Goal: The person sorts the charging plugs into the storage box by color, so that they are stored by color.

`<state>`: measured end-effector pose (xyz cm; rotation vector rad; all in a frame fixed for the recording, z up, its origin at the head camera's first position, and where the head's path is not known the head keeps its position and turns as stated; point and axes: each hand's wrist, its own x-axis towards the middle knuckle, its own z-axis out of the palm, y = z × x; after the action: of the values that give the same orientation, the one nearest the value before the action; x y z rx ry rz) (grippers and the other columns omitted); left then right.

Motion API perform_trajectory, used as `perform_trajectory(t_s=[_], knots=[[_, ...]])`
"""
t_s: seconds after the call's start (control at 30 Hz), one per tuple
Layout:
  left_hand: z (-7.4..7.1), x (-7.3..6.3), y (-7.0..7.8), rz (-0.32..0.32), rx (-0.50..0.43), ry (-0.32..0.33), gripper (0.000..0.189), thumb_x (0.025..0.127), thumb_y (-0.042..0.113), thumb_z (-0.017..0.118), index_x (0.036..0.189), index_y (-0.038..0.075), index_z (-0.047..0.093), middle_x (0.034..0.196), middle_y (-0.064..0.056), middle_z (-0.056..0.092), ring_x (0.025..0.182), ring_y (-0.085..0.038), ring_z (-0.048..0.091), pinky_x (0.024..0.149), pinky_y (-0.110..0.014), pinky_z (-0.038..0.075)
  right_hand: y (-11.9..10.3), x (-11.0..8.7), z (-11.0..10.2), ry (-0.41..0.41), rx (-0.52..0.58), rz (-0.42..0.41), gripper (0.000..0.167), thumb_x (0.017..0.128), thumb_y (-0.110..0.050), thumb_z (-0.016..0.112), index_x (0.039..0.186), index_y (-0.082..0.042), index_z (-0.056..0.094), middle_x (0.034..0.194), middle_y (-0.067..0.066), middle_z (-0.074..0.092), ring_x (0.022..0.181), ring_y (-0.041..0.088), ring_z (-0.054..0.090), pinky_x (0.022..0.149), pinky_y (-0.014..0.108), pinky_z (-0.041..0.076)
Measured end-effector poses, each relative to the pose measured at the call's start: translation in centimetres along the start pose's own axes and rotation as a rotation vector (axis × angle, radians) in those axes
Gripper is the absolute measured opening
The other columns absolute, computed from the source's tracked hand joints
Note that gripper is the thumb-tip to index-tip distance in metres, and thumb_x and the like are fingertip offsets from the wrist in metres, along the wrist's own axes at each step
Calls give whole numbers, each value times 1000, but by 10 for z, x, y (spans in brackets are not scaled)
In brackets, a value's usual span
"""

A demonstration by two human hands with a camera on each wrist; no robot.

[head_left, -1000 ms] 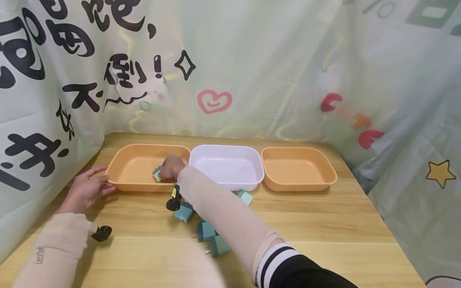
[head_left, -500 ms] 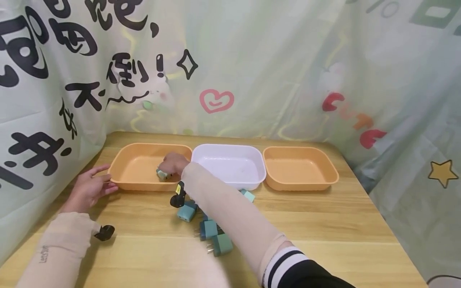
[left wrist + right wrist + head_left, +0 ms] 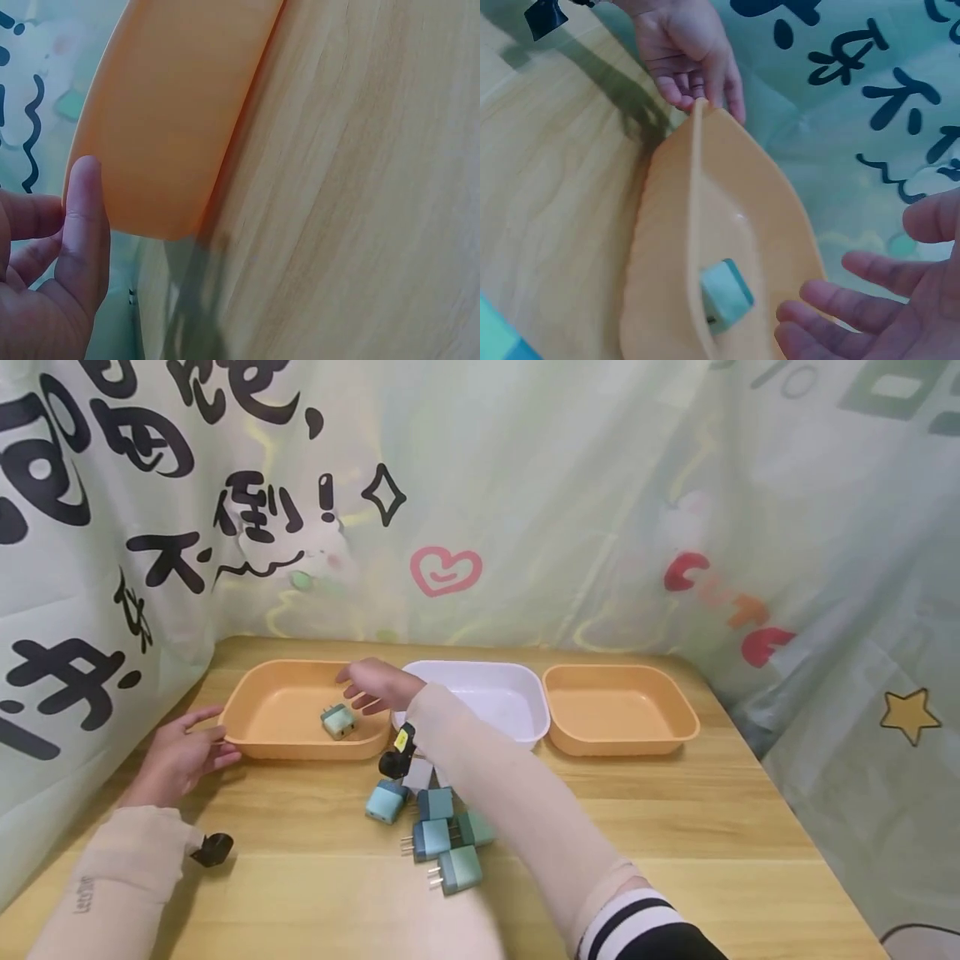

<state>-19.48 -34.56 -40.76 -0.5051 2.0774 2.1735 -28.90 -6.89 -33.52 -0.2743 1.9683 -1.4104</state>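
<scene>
My left hand [image 3: 180,752] holds the left corner of the orange tray [image 3: 303,750], its fingertips at the rim; in the left wrist view one finger [image 3: 85,195] lies against the outer wall. Inside that tray, near its front wall, lies one pale green charger plug [image 3: 338,721] with a dark end and metal prongs. My right hand [image 3: 378,683] hovers over the tray's right end, fingers spread loosely and holding nothing. Seen from the right wrist, its fingers [image 3: 847,304] are apart from the plug below.
Several blue, green and pale charger plugs [image 3: 431,839] lie in a cluster on the wooden table [image 3: 675,843], partly under my right forearm. A white tray [image 3: 517,681] stands in the middle of the row, and a second orange tray [image 3: 622,745] at the right. A printed curtain [image 3: 562,510] hangs behind.
My right hand has let go of the pale green charger plug, leaving it in the left orange tray, and has risen back to the right with its fingers opened. My left hand stays at the corner.
</scene>
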Motion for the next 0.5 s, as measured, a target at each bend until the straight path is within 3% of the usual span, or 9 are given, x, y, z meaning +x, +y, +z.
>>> perform_trajectory(t_s=[0.3,0.5], knots=[[0,0,-1,-11,30,24,61,100,2,41,155,6,15,97,-14,52,71,-15,63,71,-30,59,1,-26,-28,-49,18,-12,44,101,-25,43,141,-8,50,117,11,61,97,25,60,103,45,43],[1,1,-1,-5,-27,1,62,100,1,43,155,6,15,88,-8,58,71,-17,65,70,-30,59,4,-49,-42,-59,46,-25,42,102,-24,41,139,-5,50,119,12,61,102,26,61,102,45,45]])
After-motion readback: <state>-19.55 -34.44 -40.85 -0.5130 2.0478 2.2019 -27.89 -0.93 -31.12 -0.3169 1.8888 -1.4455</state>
